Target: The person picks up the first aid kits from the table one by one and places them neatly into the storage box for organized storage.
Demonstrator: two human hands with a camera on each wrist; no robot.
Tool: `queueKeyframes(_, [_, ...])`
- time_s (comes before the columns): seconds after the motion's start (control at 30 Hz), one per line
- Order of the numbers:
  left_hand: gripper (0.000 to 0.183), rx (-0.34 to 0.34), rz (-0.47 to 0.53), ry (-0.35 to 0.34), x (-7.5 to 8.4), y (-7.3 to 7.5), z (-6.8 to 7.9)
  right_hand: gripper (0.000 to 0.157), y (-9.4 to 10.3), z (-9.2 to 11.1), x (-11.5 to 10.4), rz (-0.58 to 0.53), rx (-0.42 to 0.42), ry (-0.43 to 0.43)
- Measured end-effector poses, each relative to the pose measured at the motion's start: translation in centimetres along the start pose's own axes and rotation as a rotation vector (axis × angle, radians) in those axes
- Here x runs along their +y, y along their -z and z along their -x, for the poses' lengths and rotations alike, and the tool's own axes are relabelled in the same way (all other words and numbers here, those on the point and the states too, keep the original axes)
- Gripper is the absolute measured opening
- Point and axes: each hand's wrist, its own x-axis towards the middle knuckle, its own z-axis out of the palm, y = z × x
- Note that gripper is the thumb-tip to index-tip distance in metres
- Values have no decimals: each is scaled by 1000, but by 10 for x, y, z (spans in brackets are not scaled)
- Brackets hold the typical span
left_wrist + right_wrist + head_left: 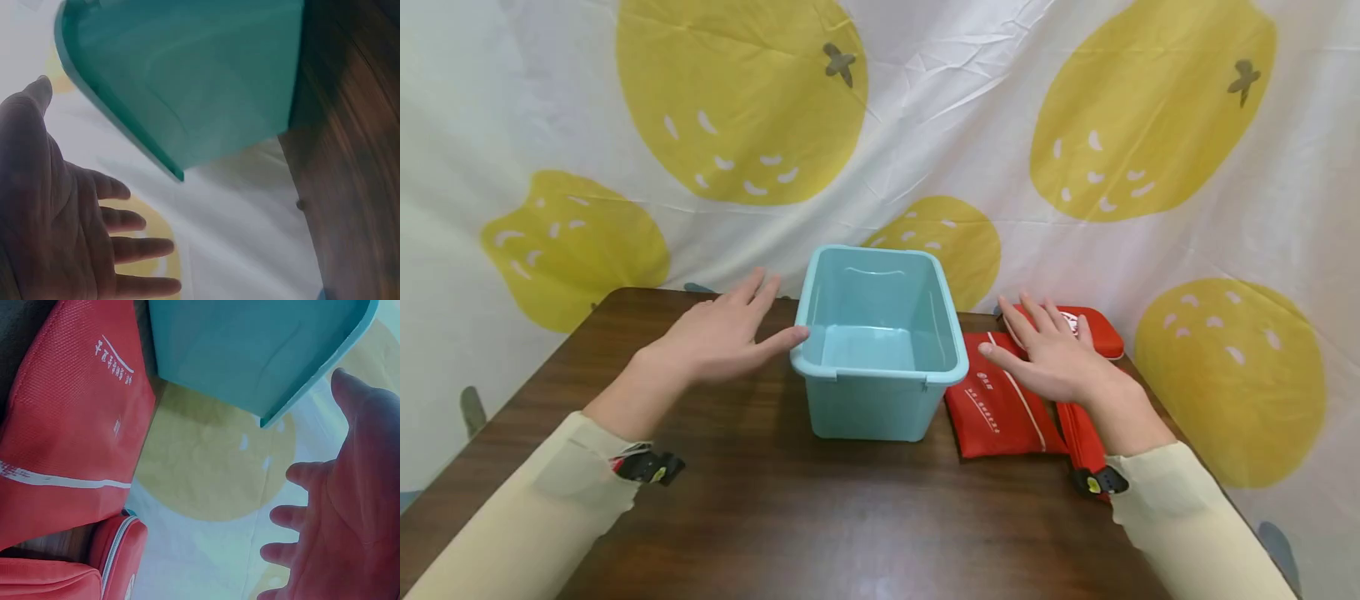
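Observation:
A light blue plastic bin [868,408] stands upright on the table, its inside bare in the head view. To its left my left hand [715,333] is held with straight fingers, the thumb tip overlapping the rim in this view. The left wrist view shows that palm [56,231] facing the bin's side [219,94]. On the other side my right hand [1052,358] hovers over red items, fingers spread and holding nothing. Under it lie a flat red pouch [1000,417] with white print and a zipped red case [1101,333] with a white emblem.
The dark wooden table [737,517] carries everything. Another red fabric item [1081,442] lies right of the pouch, partly hidden by my right arm. Behind the table hangs a white cloth [925,125] with yellow fruit prints.

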Motion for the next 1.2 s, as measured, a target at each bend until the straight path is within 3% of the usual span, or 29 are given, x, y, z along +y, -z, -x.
queueKeyframes(0.3, [118, -3, 82, -41, 31, -5, -7, 102, -1, 3, 2, -6, -1, -13])
queueKeyframes(0.53, [127, -28, 84, -7, 48, -11, -15, 102, -3, 5, 1, -2, 10, -3])
queueKeyframes(0.87, [136, -88, 85, 46, 54, -14, -15, 104, -5, 3, 2, 16, 13, 7])
queueKeyframes(1.2, [139, -79, 111, 75, 55, -21, -19, 94, -13, -11, 9, 10, -21, 15])
